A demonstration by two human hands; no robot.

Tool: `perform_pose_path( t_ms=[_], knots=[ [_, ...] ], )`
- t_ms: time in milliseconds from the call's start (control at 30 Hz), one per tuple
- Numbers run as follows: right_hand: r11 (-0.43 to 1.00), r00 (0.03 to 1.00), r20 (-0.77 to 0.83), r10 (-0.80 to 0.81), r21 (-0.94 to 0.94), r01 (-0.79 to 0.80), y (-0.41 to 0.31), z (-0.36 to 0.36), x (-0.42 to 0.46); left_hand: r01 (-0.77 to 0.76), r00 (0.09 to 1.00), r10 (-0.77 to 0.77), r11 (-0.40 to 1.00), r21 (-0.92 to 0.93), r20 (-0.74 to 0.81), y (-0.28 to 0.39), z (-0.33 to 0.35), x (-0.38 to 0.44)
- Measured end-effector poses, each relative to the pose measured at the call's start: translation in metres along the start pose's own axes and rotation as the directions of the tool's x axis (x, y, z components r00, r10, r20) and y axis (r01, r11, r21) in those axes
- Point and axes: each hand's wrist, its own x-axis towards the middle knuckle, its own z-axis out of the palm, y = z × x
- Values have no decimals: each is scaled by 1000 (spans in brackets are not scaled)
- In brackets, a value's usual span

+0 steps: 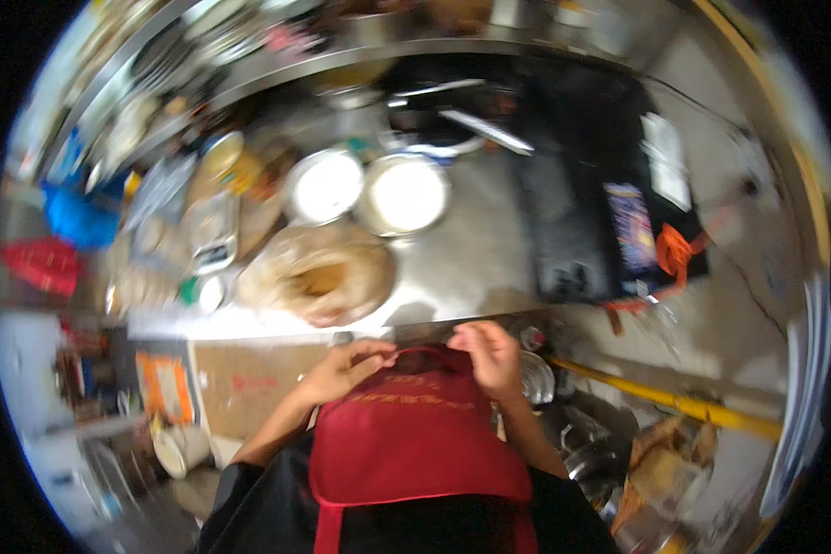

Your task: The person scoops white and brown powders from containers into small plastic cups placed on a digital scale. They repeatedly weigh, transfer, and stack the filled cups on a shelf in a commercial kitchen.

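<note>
Both my hands are raised over a red apron (415, 443) that bears writing, just below the front edge of a steel worktop (485, 256). My left hand (350, 367) has loosely bent fingers, with the fingertips near the apron's far edge. Across from it, my right hand (490, 356) is also loosely curled, and I see nothing in it. On the worktop beyond my left hand sits a clear plastic bag (353, 270) with brownish contents. Behind the bag stand two round containers with bright white contents, a left one (327, 185) and a right one (405, 194).
A kitchen scale (215, 232) stands left of the bag. A black cover or mat (568, 187) lies on the right, with an orange strap (673, 251) near its edge. A steel shelf (360, 52) crosses the back. A yellow pipe (658, 395) runs low on the right.
</note>
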Motion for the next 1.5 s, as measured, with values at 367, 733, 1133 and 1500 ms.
perform_pose_path(
  t_ms=[367, 733, 1133, 1500],
  knots=[
    [997, 976, 211, 60, -68, -47, -12, 239, 15, -213, 694, -104, 916, -341, -713, -148, -227, -151],
    [851, 963, -247, -107, -524, -40, -32, 250, 80, -44, 270, 39, 999, 28, -962, -236, -426, -138],
    [839, 937, -348, -22, -517, -173, 7, 214, 137, -230, 484, 94, 973, -22, -870, -212, -410, -137],
    [996, 925, -374, 72, -28, -89, 16, 257, 213, -434, 580, -57, 823, -367, -813, -125, -326, -148]
  ],
)
